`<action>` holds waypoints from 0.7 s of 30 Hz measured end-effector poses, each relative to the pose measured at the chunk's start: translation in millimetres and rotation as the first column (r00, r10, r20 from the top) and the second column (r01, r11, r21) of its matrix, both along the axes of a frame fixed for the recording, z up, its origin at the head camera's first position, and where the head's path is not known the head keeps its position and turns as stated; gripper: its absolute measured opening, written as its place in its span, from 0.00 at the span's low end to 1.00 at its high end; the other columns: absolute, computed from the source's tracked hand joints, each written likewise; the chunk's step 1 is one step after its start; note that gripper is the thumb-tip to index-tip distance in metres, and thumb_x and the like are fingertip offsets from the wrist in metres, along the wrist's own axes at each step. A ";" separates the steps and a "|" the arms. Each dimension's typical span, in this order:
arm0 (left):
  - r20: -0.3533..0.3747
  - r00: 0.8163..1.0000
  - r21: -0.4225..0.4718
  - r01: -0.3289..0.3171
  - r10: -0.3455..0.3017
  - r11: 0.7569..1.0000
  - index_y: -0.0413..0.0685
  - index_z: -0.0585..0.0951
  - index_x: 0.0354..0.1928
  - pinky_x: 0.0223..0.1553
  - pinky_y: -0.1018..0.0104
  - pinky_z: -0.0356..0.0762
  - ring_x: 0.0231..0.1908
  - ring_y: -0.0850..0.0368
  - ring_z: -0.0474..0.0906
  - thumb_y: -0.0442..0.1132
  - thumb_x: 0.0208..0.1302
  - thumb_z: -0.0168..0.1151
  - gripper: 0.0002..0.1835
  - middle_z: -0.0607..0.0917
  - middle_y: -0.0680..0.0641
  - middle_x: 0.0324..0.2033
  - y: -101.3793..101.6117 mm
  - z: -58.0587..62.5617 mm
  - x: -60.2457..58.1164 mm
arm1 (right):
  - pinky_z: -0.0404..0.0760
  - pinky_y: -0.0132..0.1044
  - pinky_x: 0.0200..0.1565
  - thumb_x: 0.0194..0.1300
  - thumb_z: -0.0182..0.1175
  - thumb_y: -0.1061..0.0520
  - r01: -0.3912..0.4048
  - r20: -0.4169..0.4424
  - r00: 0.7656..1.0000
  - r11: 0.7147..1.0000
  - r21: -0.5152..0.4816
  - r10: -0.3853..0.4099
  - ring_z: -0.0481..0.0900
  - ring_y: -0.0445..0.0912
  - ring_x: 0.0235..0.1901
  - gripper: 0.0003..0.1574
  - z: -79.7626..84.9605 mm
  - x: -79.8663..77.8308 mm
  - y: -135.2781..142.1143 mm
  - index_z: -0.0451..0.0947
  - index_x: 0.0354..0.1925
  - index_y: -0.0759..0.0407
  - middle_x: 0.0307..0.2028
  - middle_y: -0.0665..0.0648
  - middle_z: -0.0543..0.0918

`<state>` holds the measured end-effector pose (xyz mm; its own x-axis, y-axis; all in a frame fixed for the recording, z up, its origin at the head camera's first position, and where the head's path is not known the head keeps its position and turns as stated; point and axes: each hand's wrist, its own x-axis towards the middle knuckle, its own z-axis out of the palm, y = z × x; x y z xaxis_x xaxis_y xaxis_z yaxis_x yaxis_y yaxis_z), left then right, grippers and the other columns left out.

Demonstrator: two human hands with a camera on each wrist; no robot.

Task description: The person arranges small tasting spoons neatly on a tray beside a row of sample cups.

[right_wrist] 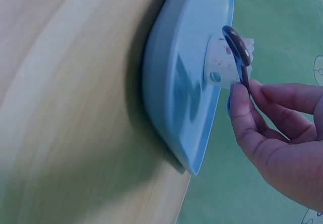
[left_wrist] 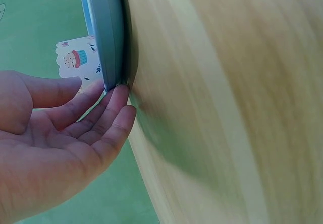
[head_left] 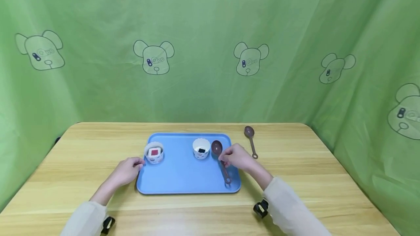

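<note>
The fingers [right_wrist: 241, 103] of the right hand [head_left: 238, 157] pinch the handle of a dark brown spoon [head_left: 217, 147] with a ring-shaped handle end, thumb and fingertips together on it. The spoon is over the right part of a light blue rectangular tray [head_left: 174, 174]; its long axis runs from the round bowl, beyond the fingers, back to the ring, nearer the person and slightly rightward. A white printed cup [head_left: 200, 142] stands just left of the bowl. The left hand [head_left: 126, 171], farther off, touches the tray's left edge, thumb apart from its fingers.
</note>
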<state>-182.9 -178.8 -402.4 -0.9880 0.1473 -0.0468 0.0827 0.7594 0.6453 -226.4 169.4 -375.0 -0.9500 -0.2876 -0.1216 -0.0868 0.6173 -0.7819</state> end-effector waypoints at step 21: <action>0.011 1.000 -0.004 0.002 -0.002 1.000 0.28 0.76 0.45 0.51 0.43 0.68 0.50 0.33 0.70 0.29 0.64 0.46 0.13 0.78 0.31 0.44 0.2 -0.4 -0.6 | 0.80 0.37 0.36 0.60 0.53 0.68 0.023 0.011 1.000 0.999 -0.027 -0.023 0.81 0.46 0.22 0.09 7.4 -8.3 -8.1 0.80 0.33 0.73 0.27 0.59 0.83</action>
<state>-183.6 -178.6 -402.9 -0.9871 0.1492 -0.0585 0.0771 0.7621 0.6429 -234.7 161.2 -367.6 -0.9551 -0.2690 -0.1240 -0.0646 0.5976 -0.7992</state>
